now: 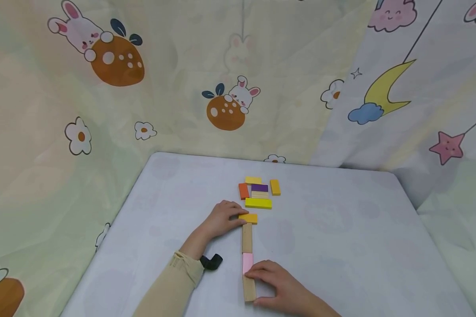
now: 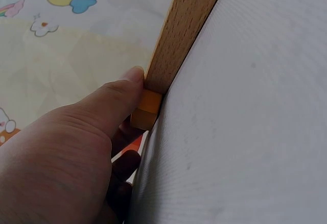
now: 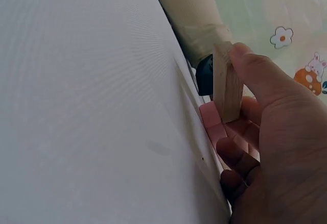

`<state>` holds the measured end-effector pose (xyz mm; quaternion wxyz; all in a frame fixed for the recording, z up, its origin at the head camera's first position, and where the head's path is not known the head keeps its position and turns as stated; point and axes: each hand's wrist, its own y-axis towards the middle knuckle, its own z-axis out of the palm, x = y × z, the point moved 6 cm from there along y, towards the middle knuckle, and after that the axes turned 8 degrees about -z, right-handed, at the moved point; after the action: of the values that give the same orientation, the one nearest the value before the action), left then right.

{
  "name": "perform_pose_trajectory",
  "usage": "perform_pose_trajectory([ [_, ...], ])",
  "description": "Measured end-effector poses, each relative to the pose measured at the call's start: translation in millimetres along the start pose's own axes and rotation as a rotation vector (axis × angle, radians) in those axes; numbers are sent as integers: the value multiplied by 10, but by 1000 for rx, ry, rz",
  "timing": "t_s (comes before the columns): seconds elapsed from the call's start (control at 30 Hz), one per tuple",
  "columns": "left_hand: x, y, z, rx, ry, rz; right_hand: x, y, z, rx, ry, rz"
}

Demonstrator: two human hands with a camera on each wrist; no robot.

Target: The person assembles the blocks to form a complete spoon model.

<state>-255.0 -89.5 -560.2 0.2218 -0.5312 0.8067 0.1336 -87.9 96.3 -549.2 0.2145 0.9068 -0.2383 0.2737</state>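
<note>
In the head view a line of small wooden blocks runs away from the near side of the table. My left hand (image 1: 223, 219) pinches the yellow-orange block (image 1: 250, 218) that lies crosswise at its far end; the left wrist view shows the thumb beside that block (image 2: 146, 109). Below it come a plain wood block (image 1: 247, 237) and a pink block (image 1: 247, 262). At the near end my right hand (image 1: 279, 286) grips another plain wood block (image 1: 249, 290) between thumb and fingers. In the right wrist view this wood block (image 3: 227, 83) meets the pink block (image 3: 210, 115).
Beyond the left hand lie a long yellow block (image 1: 258, 203), an orange-red block (image 1: 243, 191), a purple block (image 1: 259, 188), a plain block (image 1: 259, 194) and more yellow blocks. A black device (image 1: 212, 262) sits on the left wrist. Printed cloth (image 1: 174, 66) hangs behind the white table (image 1: 341, 246).
</note>
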Motion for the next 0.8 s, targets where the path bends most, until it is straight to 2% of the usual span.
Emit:
perform_pose_trajectory([
  [0.1,-2,-5,-5,-5,0,-3,18,1,13,-7,-35,-63],
  [0.4,-1,-10,-10,-5,-13,-7,41,25,83,36,-151,-153],
  [0.8,-5,-9,-6,-7,-7,1,26,23,106,139,-164,-85],
])
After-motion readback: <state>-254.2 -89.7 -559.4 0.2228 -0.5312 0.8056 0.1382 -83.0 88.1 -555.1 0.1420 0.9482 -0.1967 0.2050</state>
